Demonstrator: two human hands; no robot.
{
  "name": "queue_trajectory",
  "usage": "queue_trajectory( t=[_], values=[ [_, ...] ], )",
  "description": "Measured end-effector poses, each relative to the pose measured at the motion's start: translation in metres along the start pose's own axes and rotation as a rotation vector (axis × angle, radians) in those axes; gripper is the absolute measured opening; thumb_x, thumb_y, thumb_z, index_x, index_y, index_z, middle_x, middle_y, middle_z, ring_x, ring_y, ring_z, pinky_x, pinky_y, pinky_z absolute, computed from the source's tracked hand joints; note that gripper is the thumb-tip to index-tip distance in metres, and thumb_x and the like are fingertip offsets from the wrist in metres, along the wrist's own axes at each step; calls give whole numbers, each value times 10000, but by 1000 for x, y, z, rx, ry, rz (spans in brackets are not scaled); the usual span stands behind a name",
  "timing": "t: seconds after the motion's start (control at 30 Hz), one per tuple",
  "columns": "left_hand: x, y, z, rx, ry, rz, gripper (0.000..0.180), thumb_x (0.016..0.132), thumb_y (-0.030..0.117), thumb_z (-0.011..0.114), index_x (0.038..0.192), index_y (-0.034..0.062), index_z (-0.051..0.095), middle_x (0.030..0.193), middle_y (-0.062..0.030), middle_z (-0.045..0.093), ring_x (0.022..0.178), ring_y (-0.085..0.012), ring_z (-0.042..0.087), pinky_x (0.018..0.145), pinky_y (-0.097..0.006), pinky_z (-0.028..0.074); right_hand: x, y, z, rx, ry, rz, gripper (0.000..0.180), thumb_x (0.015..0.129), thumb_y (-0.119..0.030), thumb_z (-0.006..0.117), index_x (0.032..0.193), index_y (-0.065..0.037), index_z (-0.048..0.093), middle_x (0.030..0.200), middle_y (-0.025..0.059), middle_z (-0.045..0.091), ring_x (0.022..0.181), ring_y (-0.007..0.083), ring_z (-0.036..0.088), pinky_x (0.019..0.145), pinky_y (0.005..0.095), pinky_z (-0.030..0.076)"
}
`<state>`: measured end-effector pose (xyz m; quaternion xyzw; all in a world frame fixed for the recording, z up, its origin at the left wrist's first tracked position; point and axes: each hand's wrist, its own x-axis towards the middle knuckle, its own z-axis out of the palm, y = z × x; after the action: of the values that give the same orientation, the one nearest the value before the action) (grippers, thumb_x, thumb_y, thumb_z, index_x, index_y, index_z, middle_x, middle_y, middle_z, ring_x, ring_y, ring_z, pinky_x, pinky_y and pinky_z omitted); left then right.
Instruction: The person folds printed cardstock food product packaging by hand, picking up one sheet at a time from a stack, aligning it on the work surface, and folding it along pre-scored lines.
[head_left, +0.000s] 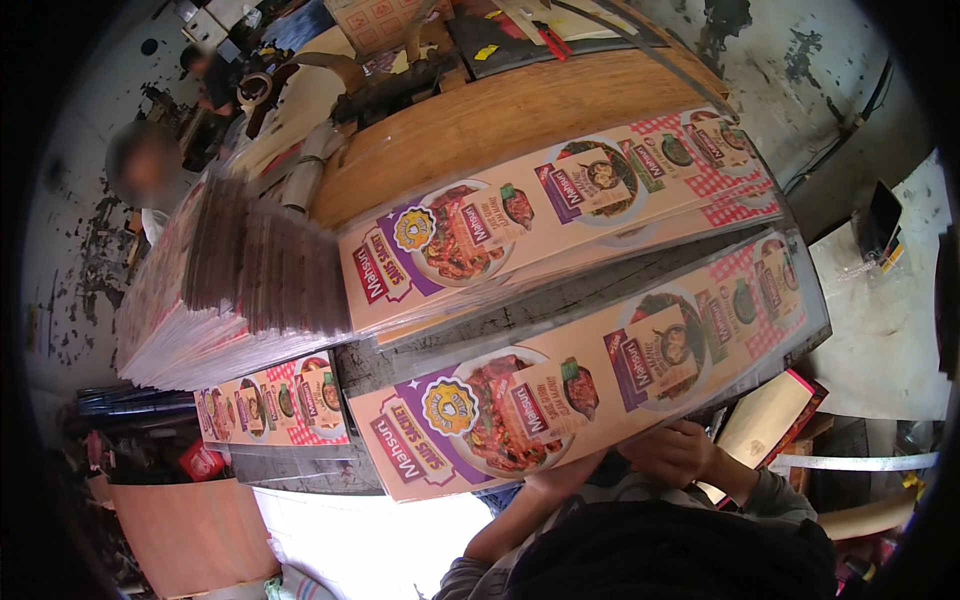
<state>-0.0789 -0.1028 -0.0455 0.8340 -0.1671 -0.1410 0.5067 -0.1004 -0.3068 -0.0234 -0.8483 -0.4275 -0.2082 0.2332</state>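
A long printed sheet (590, 385) with pictures of food dishes, glossy as if covered in clear plastic, lies at the near edge of the dark work surface. My left forearm reaches up to its lower edge; the left hand (590, 468) is mostly hidden there, its fingers out of sight. Just below the same edge, my right hand (675, 455) is closed with curled fingers. Whatever it may hold is hidden. Farther back lies a pile of matching sheets (560, 215). To the left rises a thick stack (240, 270) of similar sheets, seen by their edges.
Behind the sheets runs a wooden board (480, 125), with a red-handled tool (552, 42) beyond it. A tape roll (255, 92) sits at the back left. Another printed piece (275, 402) lies below the stack. Two people (150, 165) are at the far left.
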Motion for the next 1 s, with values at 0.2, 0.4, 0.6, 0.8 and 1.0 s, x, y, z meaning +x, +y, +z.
queue_trajectory(
  t=[0.2,0.4,0.6,0.8,1.0],
  values=[
    [1,6,-7,-76,-63,57,438,878,307,514,1266,130,415,1241,-79,479,1147,-199,456,949,-329,376,-17,-8,5,-200,-136,395,438,764,-401,618,1046,-67,593,1106,139,568,1057,303,524,882,508,354],
    [3,-1,0,-166,-70,29,444,885,320,492,1278,135,401,1262,-77,458,1166,-203,437,967,-339,357,-12,5,-10,-189,-248,722,485,783,-473,547,1105,-113,572,1196,168,500,1161,373,399,952,547,238],
    [1,-5,0,-260,-88,-8,451,891,334,469,1289,139,386,1284,-75,437,1185,-207,417,984,-349,339,-10,19,-24,-118,-288,865,480,726,-374,615,1125,-112,557,1166,161,513,1107,384,424,930,542,262],
    [2,-12,3,-380,-122,-53,458,897,348,447,1300,144,371,1306,-73,416,1204,-211,398,1002,-360,320,-27,31,-26,-189,-146,957,528,655,-292,687,1101,-43,550,1110,177,530,1042,385,467,878,493,333],
    [-2,-15,2,-576,-168,-220,465,904,361,425,1312,149,356,1327,-71,396,1223,-215,378,1019,-370,302,-84,60,-51,-168,-264,853,590,645,-260,726,1139,-22,508,1108,173,532,995,379,503,871,457,383]
  ],
)
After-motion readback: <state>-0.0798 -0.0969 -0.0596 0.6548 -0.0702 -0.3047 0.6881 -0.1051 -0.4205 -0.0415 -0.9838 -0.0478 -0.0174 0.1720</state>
